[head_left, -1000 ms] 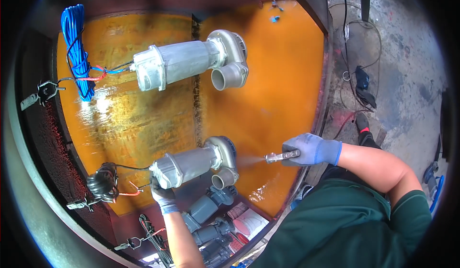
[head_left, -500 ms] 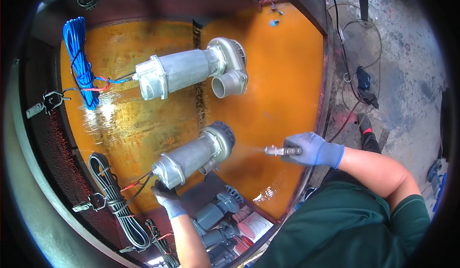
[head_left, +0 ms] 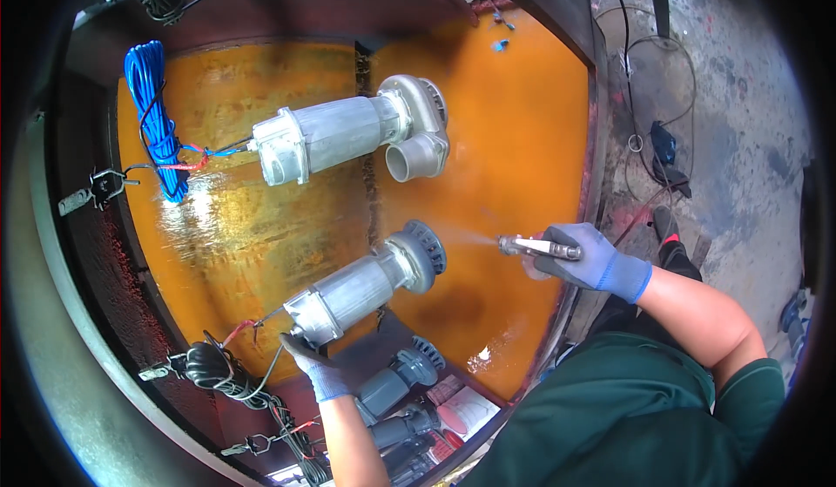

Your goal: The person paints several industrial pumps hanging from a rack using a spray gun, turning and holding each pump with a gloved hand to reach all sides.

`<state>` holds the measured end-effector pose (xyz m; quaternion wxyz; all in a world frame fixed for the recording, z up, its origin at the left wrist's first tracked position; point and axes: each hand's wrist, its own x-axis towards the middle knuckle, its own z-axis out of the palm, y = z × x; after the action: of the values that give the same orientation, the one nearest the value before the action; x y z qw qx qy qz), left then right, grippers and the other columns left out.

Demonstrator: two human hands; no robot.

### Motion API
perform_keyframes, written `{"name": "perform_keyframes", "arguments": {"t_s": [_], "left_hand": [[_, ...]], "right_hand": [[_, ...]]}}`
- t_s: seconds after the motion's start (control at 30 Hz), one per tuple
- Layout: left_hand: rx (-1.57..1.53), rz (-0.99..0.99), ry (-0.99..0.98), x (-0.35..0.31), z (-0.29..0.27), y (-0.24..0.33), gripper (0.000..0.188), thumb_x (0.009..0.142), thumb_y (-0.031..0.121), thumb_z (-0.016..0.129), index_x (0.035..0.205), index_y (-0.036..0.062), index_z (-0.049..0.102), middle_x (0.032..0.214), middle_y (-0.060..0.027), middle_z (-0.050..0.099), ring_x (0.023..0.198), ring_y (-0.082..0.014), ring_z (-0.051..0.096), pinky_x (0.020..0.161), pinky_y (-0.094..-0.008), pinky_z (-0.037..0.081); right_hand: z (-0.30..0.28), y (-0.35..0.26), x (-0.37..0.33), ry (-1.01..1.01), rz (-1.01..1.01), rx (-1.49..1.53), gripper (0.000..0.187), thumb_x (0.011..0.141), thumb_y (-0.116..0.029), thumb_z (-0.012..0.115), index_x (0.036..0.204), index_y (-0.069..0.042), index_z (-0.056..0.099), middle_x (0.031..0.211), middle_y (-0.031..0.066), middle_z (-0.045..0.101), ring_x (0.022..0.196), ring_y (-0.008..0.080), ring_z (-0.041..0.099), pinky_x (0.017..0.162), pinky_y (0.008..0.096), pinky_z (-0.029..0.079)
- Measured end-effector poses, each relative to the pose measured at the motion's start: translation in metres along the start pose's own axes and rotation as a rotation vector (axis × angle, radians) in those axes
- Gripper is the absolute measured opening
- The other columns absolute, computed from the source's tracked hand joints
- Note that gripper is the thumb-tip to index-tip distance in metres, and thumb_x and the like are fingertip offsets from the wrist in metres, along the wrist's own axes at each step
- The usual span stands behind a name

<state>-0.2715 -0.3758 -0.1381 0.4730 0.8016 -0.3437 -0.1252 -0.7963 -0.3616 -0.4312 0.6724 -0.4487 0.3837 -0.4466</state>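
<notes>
A silvery-grey submersible pump [head_left: 353,294] hangs slanted by its cable, its round slotted end toward the middle. My gloved left hand [head_left: 315,368] grips the motor end of it from below. In my gloved right hand [head_left: 596,265] is a metal spray gun [head_left: 542,247], its nozzle pointing left at the pump's slotted end. A pale mist [head_left: 470,236] fans out between nozzle and pump. Beside my left hand hangs the pump's dark bundled cable [head_left: 222,374]. Farther off, a second silvery pump [head_left: 335,134] with a wide outlet pipe hangs by a blue cable coil [head_left: 155,121].
Orange-brown stained panels [head_left: 514,138] back the dark metal booth. Along its left wall are hooks [head_left: 106,189]. Several darker grey pumps [head_left: 396,382] and a white bucket [head_left: 470,413] stand low down. A hose [head_left: 629,77] runs over the concrete floor [head_left: 740,112] at right.
The near pump has turned, so its outlet pipe is out of sight, and its cable bundle has swung round. My right hand with the spray gun has shifted right; my left stays at the motor end.
</notes>
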Motion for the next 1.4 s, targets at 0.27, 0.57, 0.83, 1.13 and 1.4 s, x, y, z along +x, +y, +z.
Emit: {"name": "perform_keyframes", "arguments": {"t_s": [0.27,0.57,0.83,1.13,1.4], "left_hand": [[-0.164,-0.203,-0.107,-0.016,0.004,0.023,0.071,0.099,0.073,0.051,0.146,0.0197,0.063,0.147,-0.0039,0.065,0.132,-0.0284,0.062,0.105,-0.0522,0.053],[-0.184,0.006,-0.18,-0.006,0.009,0.01,0.052,0.102,0.041,0.047,0.137,0.0092,0.068,0.129,-0.008,0.073,0.118,-0.0331,0.071,0.105,-0.0561,0.058],[-0.283,-0.009,-0.179,0.029,0.004,-0.003,0.063,0.102,0.049,0.044,0.148,0.009,0.063,0.145,-0.0085,0.067,0.135,-0.0327,0.064,0.114,-0.0542,0.052],[-0.06,0.133,-0.547,0.034,0.019,0.013,0.053,0.106,0.03,0.047,0.151,0.0041,0.056,0.153,-0.0131,0.061,0.139,-0.0301,0.062,0.12,-0.046,0.048],[1.774,0.807,-0.197,-0.005,0.058,0.04,0.058,0.091,0.042,0.072,0.142,0.0137,0.066,0.128,-0.0082,0.073,0.119,-0.0272,0.071,0.103,-0.0369,0.057]], "right_hand": [[-0.018,-0.009,-0.018,-0.224,-0.086,-0.315,0.032,0.094,-0.04,0.08,0.1,-0.01,0.072,0.093,0.0153,0.077,0.088,0.0389,0.075,0.078,0.0479,0.059],[-0.027,-0.014,-0.013,-0.337,-0.053,-0.335,0.032,0.092,-0.039,0.082,0.098,-0.009,0.071,0.089,0.0172,0.075,0.086,0.0386,0.074,0.075,0.0465,0.058],[-0.037,-0.015,0.002,-0.336,0.064,-0.096,0.028,0.093,-0.033,0.08,0.093,-0.007,0.07,0.085,0.0157,0.074,0.083,0.0366,0.075,0.077,0.0455,0.058],[-0.036,0.0,0.023,-0.036,0.195,0.093,0.034,0.097,-0.037,0.077,0.096,-0.004,0.07,0.086,0.0148,0.076,0.085,0.0291,0.078,0.078,0.0394,0.059],[-0.046,0.01,0.03,-0.01,0.12,0.083,0.031,0.096,-0.035,0.077,0.093,-0.006,0.071,0.085,0.0122,0.077,0.08,0.0258,0.078,0.075,0.0369,0.06]]}}
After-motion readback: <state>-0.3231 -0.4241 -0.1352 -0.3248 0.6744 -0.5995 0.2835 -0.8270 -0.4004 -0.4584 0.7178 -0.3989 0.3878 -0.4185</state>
